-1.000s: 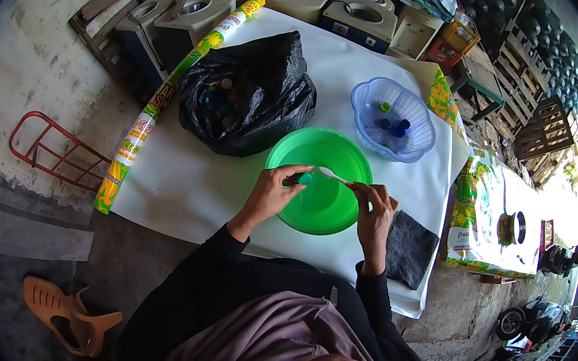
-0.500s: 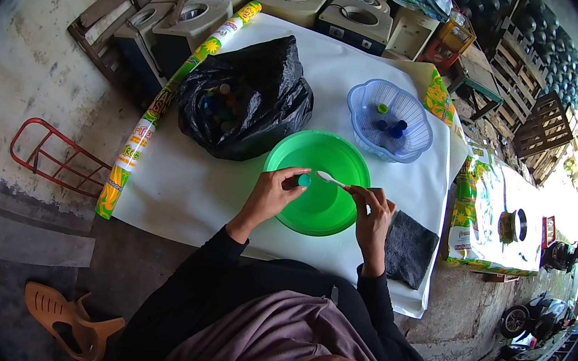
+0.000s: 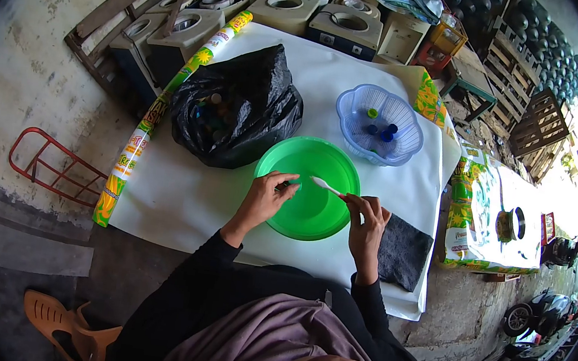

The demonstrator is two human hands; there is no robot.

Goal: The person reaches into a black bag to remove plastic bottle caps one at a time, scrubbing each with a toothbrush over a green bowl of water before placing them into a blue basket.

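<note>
My left hand [image 3: 264,198] is closed over the left part of the green basin [image 3: 271,151]. Between its thumb and fingers is a small green bottle cap, now mostly hidden by the fingers. My right hand [image 3: 367,225] pinches the handle of a white and red toothbrush [image 3: 329,187], whose head points left over the basin, just apart from the left fingertips. Behind the basin, a blue plastic basket [image 3: 349,132] holds several blue and green caps [image 3: 386,133]. A black plastic bag [image 3: 271,86] stands open at the left, with small coloured pieces inside.
A dark folded cloth [image 3: 404,256] lies right of the basin on the white-covered table [image 3: 178,218]. A printed roll [image 3: 145,128] runs along the left edge. Beyond the table stand several stove-like casings [image 3: 349,27]. An orange plastic chair [image 3: 65,330] is on the floor at lower left.
My left hand has turned, so the cap that showed at its fingertips is now mostly covered. The toothbrush head has shifted slightly left and down. The whole view has shifted a little.
</note>
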